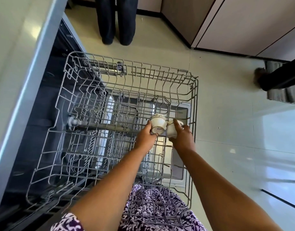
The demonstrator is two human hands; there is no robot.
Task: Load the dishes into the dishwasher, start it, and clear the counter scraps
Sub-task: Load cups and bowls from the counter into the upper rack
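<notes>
The grey wire upper rack (80,114) of the dishwasher is pulled out in front of me. My left hand (146,137) grips a white patterned cup (157,122), tipped on its side with its base toward me, over the rack's right part. Right beside it, my right hand (182,135) grips a second white cup (171,130), mostly covered by my fingers. The two cups touch each other. Below the rack the open dishwasher door (180,164) and a lower rack show through the wires.
The counter (15,55) runs along the left above the dishwasher opening. Another person's dark trouser legs (116,22) stand on the floor beyond the rack. Cabinets (235,22) line the far right, with a mop-like object (276,80) on the glossy floor.
</notes>
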